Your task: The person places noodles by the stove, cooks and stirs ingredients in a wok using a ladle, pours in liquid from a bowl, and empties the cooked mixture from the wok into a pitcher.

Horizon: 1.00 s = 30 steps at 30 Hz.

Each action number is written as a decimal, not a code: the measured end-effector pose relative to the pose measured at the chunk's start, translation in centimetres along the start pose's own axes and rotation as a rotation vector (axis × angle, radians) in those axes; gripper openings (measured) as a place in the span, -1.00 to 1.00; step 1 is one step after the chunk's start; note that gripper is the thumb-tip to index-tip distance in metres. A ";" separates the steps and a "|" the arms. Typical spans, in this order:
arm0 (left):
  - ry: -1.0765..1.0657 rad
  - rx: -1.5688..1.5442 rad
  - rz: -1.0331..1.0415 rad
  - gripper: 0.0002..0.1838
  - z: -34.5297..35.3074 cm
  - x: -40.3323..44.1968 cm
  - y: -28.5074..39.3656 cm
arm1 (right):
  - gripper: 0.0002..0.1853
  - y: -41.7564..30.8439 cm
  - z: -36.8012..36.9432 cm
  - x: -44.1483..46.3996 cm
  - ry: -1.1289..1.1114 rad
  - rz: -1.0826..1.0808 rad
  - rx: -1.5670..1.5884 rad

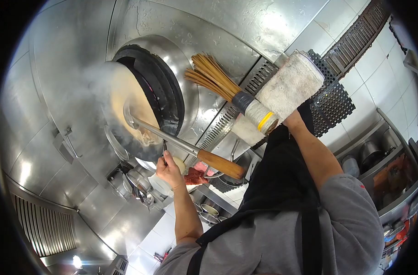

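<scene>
A tilted wok [147,151] holds steaming pale, cloudy liquid [126,98], with food pieces near its lower edge. My left hand [169,171] is closed at the wok's near edge, around what looks like its handle. The metal bowl of a ladle [165,136] dips into the liquid; its wooden handle [221,164] points toward my body, and neither hand touches it. My right hand [293,121] is at the lower edge of a stained white cloth [289,85], which hides the fingers. A bamboo brush [238,94] lies between the wok and the cloth.
Beside the wok is a black burner ring [172,87]. A black perforated mat [330,110] lies beyond the cloth. Metal bowls and utensils [138,183] are below the wok, near red meat [195,176]. Pots stand on a shelf [364,172] at the right.
</scene>
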<state>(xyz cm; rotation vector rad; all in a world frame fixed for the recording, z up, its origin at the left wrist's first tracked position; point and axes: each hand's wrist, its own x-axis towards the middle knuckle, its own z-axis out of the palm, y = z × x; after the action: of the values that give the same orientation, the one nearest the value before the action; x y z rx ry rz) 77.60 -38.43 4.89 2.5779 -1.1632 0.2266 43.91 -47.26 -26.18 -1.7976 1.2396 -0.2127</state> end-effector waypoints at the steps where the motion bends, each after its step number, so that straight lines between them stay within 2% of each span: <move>1: -0.015 0.000 -0.013 -0.54 -0.1 0.0 -0.1 | -0.57 0.0 -0.1 0.0 0.009 -0.029 0.003; 5: -0.023 0.024 -0.011 -0.54 0.0 0.0 0.0 | -0.58 -0.6 -0.8 0.2 0.058 -0.095 0.038; 9: -0.009 0.022 -0.009 -0.54 0.2 -0.1 -0.1 | -0.59 -0.8 -1.0 0.3 0.029 -0.083 0.010; 11: -0.007 0.017 -0.013 -0.54 0.3 -0.1 -0.8 | -0.59 -1.2 -1.4 0.3 0.048 -0.044 0.094; 20: -0.001 0.053 0.000 -0.50 0.1 0.1 -0.8 | -0.58 -1.1 -1.3 0.0 0.076 -0.108 0.043; 23: 0.008 0.002 0.007 -0.50 0.2 0.3 -0.2 | -0.58 -1.1 -1.4 0.0 -0.020 -0.003 0.081; 30: -0.010 0.042 -0.025 -0.54 -0.2 0.6 0.4 | -0.59 -1.2 -1.4 -0.1 0.026 0.009 0.107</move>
<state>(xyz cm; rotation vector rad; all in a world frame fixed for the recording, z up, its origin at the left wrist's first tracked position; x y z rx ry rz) 77.66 -39.00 5.31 2.6311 -1.1408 0.2346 43.86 -47.88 -24.43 -1.7021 1.2318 -0.2928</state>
